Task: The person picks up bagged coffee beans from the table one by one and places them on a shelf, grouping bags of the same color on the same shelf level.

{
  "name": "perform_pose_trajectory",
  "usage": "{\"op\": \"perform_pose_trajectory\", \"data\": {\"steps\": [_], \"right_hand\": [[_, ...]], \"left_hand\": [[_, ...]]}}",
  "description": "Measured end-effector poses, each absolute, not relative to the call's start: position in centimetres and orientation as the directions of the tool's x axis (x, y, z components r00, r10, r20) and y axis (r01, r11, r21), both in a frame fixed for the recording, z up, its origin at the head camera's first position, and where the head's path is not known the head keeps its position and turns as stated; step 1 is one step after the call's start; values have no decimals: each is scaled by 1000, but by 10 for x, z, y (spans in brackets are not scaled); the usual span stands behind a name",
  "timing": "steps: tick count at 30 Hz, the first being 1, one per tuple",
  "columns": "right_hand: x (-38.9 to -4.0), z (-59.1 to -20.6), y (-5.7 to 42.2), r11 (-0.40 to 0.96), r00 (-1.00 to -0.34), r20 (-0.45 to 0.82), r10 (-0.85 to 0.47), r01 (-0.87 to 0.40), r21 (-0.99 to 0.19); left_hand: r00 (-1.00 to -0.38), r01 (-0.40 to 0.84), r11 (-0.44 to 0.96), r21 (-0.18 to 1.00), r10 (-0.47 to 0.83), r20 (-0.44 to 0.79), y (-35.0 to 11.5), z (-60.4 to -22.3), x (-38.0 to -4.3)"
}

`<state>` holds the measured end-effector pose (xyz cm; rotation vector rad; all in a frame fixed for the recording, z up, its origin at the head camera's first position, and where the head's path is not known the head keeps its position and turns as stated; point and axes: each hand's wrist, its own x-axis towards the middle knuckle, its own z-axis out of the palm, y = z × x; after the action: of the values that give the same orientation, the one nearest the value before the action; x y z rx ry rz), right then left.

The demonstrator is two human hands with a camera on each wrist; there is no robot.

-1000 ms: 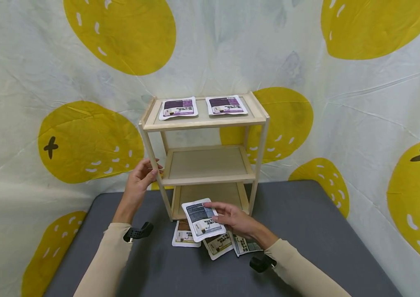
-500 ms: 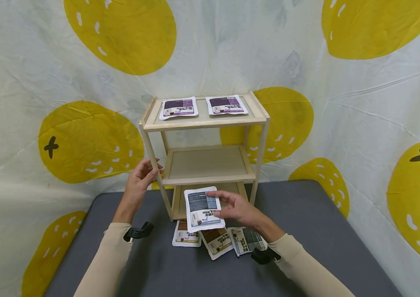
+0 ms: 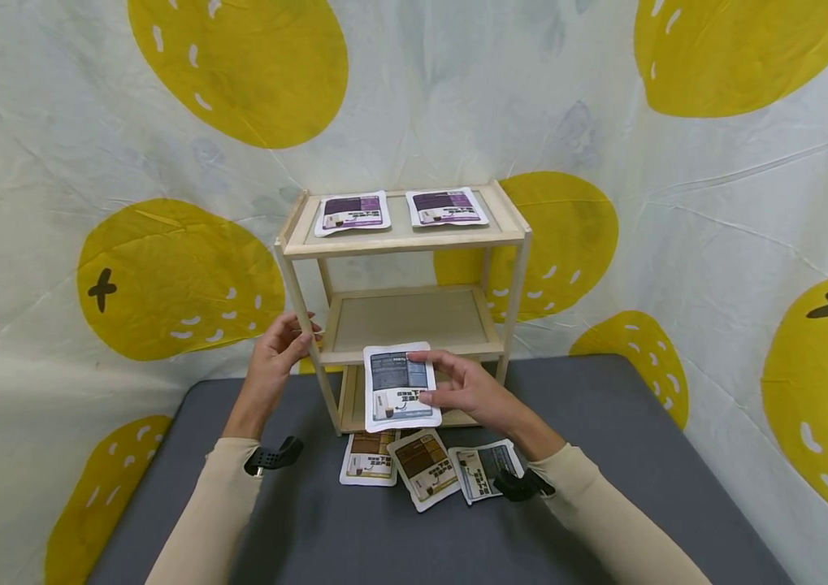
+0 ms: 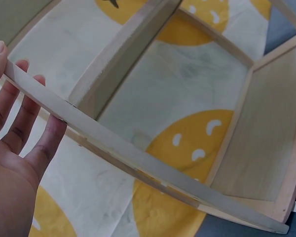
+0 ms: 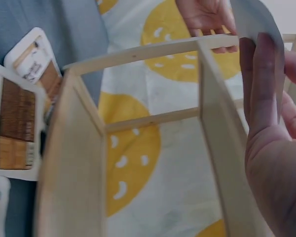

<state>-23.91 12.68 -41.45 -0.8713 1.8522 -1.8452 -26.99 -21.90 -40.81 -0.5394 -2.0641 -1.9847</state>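
My left hand [image 3: 272,366] grips the front left post of a small three-tier wooden rack [image 3: 348,357]. In the left wrist view, the thumb and fingers lie around that post [image 4: 123,143]. A white pouch with a blue-grey label [image 3: 395,382] is pinched along its right edge by my right hand [image 3: 475,398]. This pouch hangs in front of the middle tier's front edge and hides part of the lowest tier. The right wrist view shows the pouch [image 5: 259,17] nearly edge-on, with fingers on one side and the thumb on the other.
Two purple-labelled pouches [image 3: 351,213] lie side by side on the top tier. On the grey table [image 3: 355,536], before the rack, lie two brown-labelled pouches [image 3: 424,475] and another blue-labelled one [image 3: 483,467]. Behind hangs a patterned cloth [image 3: 414,97].
My right hand has raised the blue-labelled pouch from near the table to the middle tier's front edge and turned it straighter. The pouches beneath show more. My left hand has stayed on the post.
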Motion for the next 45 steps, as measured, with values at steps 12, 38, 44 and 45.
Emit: {"op": "perform_pose_trajectory", "data": {"steps": [12,38,44,45], "right_hand": [[-261,-383,124,-28,-783,125,-609,-136,-990],[-294,-371,118,88,-962,135,-239,-160,-983],[-299,-369,117,199,-977,148,-152,-177,-964],[-299,-368,117,208,-979,146,-143,-174,-962]], "left_hand": [[-912,403,37,915,106,397,-220,-409,-269],[-906,413,11,911,107,409,-220,-410,-271],[-899,424,-5,906,116,422,-221,-410,-271],[-900,422,-1,906,114,420,-221,-410,-270]]}}
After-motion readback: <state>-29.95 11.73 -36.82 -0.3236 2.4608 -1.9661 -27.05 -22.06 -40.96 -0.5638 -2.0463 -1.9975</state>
